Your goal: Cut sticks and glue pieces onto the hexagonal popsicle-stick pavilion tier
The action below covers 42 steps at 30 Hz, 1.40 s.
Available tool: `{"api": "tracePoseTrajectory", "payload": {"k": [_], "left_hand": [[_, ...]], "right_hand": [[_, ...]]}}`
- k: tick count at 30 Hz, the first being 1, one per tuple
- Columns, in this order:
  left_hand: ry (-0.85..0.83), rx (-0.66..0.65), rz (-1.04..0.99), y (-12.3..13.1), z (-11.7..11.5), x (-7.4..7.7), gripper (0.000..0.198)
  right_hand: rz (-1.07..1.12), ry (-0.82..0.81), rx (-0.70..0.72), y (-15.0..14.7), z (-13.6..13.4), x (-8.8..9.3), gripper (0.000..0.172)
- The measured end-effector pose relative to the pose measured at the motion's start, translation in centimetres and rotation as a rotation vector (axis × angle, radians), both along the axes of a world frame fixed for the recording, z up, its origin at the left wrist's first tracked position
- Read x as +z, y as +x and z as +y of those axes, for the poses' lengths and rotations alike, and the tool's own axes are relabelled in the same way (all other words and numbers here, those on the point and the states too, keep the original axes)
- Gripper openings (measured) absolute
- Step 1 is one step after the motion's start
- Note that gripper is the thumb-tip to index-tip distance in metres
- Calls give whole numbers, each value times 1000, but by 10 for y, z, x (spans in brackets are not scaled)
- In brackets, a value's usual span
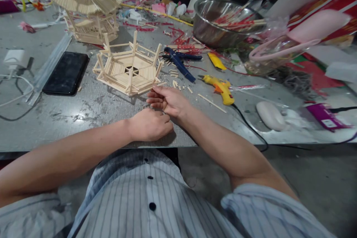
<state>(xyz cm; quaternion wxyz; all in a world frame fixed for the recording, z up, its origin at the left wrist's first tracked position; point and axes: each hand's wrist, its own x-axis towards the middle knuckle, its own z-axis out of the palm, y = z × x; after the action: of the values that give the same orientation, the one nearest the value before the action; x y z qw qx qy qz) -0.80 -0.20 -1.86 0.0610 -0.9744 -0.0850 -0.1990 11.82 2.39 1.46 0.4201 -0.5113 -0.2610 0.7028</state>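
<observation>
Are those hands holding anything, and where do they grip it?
Cannot tell: left hand and right hand curl together beside the stick model, hiding anything inside.

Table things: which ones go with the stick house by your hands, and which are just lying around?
Likely in the job: six-sided frame of pale wooden sticks, beside the right hand; loose short wooden sticks; yellow plastic glue gun; blue-handled cutters.
Just lying about: flat black phone; white charger plug; round steel bowl.

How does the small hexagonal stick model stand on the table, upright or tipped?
Upright. The hexagonal stick model rests flat on its base on the table, posts pointing up; the right hand lies beside its near edge.
</observation>
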Motion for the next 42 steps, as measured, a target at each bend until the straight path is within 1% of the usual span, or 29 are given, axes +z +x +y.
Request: {"api": "tracePoseTrajectory", "payload": {"k": [5,15,24,31,34,42], "left_hand": [[-20,10,6,0,0,1,26],[-19,16,5,0,0,0,27],[-1,1,-41,-1,1,0,31],[-10,14,-9,0,1,1,28],[-3,17,-25,0,1,1,25],[1,14,-36,0,1,1,26]], "right_hand": [[-27,-6,6,0,3,-1,28],[-4,0,-28,-2,2,0,27],[-7,12,-21,-2,4,-1,27],[4,18,-17,-1,4,-3,28],[3,20,-15,-1,4,-3,27],[9,26,-18,-1,4,-4,27]]}}
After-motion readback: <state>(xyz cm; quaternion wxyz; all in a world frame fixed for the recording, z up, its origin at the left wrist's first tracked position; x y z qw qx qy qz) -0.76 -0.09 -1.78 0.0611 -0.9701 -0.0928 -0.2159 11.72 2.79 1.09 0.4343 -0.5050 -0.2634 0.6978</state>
